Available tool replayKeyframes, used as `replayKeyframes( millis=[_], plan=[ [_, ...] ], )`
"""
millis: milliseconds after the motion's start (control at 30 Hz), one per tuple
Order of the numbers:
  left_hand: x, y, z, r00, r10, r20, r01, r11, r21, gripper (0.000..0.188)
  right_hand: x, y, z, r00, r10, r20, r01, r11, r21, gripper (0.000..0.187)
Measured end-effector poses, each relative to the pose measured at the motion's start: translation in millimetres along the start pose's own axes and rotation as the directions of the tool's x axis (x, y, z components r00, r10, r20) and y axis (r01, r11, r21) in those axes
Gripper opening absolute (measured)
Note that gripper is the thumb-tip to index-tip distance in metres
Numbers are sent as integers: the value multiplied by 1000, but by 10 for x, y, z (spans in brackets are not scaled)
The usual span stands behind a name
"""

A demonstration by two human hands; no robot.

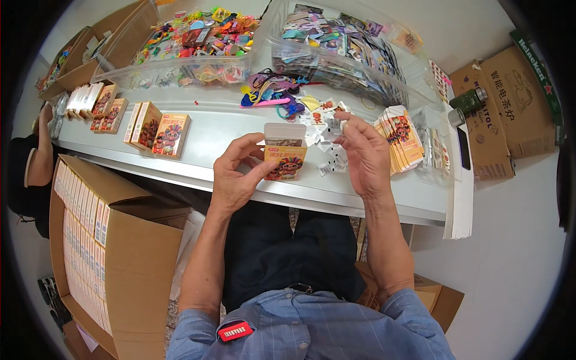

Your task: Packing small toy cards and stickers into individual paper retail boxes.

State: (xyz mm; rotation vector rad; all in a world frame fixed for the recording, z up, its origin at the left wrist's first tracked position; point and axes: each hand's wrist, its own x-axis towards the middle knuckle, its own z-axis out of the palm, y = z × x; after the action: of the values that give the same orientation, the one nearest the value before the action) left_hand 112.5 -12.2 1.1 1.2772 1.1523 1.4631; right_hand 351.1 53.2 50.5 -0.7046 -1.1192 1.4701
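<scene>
left fingers (pixel 259 173) curl snugly against an open-topped box (pixel 288 165); right fingertips (pixel 355 127) pinch a small slip (pixel 333 125). a slack pinch could drop it among the loose slips (pixel 332 165)

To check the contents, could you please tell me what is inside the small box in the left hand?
Dark, brownish contents show in the open top of the small box in the left hand; I cannot tell what they are. The front panel hides everything deeper.

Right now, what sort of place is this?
Probably a small hand-packing workspace: a carton filled with rows of boxes, a bin of trinkets, and an open box in the left hand.
</scene>
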Motion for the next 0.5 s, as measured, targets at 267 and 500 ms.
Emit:
replayKeyframes(
  millis=[267, 500],
  plan=[
    [5, -38, -26, 1000, 11, -29, -12, 1000, -25, 52, 133, 134, -151, 985, -127, -118, 35, 811, -585, 16],
    [6, 0, -20, 1000, -6, -19, 6, 1000, -8, 52, 68, 96, -257, 983, 94, -157, -109, 990, -84, 14]
  ],
)
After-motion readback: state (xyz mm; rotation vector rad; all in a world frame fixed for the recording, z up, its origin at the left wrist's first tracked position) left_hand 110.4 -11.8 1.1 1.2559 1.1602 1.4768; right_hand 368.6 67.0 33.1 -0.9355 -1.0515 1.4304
